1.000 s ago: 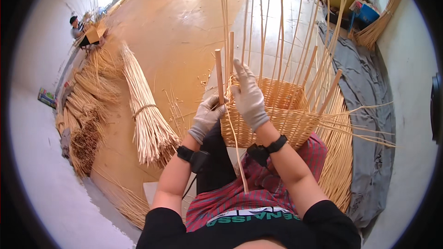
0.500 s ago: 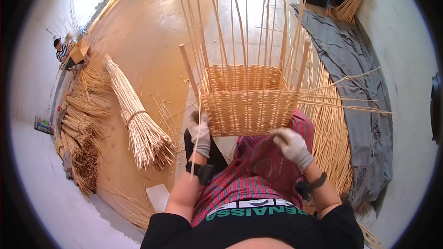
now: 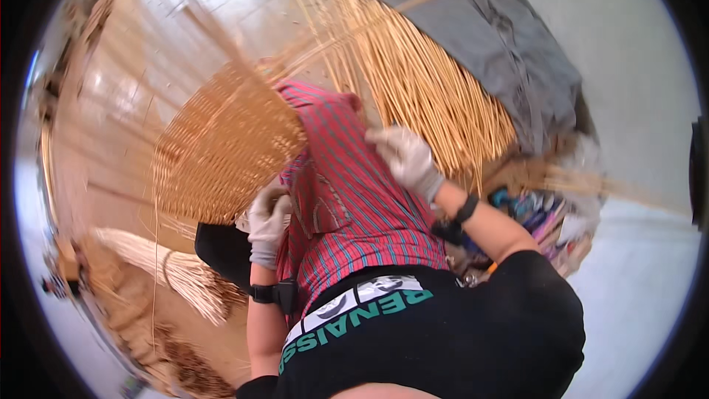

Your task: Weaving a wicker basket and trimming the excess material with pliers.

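— Left hand (image 3: 267, 223)?
— Gloved, pressed against the lower edge of the basket (image 3: 221, 151), fingers curled on its rim beside the red cloth (image 3: 347, 199). Watch strap on the wrist just below.

— Right hand (image 3: 405, 157)?
— Gloved too, laid over the top of the cloth, next to the reeds (image 3: 421, 81). Fingers bent down, half closed; cannot tell whether gripping a reed or only resting. Dark band at the wrist.

— Basket placed where?
— Tilted on the lap, left of the cloth, woven side turned up toward the camera. Loose stakes running up and left from its rim, blurred.

— Blocking the view?
— Red striped cloth draped over the knees, hiding the basket's right edge and part of both hands. Black shirt (image 3: 443, 325) filling the lower middle, covering the lap below.

— Around that?
— Thick fan of pale reeds spread on the floor behind the right hand, lying partly on a grey sheet (image 3: 509, 37). One long reed crossing over the sheet toward the top. Tied bundle (image 3: 173, 270) of pale reeds at lower left, near the left elbow, darker cuttings heaped below it. Small jumble of coloured items (image 3: 535, 210) right of the right forearm, too blurred to name. Tan floor (image 3: 148, 52) at upper left, streaked by motion.
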Motion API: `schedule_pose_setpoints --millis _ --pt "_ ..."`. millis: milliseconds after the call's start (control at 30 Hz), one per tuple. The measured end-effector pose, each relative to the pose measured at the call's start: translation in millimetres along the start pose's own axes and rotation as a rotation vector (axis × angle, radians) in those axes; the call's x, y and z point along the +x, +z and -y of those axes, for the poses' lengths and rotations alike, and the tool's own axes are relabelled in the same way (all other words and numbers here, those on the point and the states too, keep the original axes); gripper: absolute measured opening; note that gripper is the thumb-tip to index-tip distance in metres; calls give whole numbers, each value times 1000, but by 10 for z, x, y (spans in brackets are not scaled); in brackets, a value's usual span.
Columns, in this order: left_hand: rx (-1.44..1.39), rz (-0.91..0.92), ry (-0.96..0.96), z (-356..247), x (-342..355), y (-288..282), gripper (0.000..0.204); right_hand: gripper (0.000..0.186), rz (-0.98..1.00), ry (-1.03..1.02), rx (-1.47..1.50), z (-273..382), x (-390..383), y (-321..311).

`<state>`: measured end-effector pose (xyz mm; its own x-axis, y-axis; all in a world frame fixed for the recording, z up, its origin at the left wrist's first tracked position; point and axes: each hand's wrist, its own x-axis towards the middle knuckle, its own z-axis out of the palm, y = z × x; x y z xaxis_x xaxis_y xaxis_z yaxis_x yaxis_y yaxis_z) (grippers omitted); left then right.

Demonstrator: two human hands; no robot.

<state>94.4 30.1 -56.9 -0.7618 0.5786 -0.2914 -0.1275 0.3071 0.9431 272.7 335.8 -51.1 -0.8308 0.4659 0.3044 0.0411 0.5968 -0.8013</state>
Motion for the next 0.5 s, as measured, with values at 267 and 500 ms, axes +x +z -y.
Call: schedule_pose_setpoints --millis 267,500 --pt "901 -659 344 -854 424 -881 34 32 429 832 -305 -1990 -1408 -9" --pt "1312 -474 348 -546 880 -1906 44 37 862 722 -83 -1711 -1578 719"
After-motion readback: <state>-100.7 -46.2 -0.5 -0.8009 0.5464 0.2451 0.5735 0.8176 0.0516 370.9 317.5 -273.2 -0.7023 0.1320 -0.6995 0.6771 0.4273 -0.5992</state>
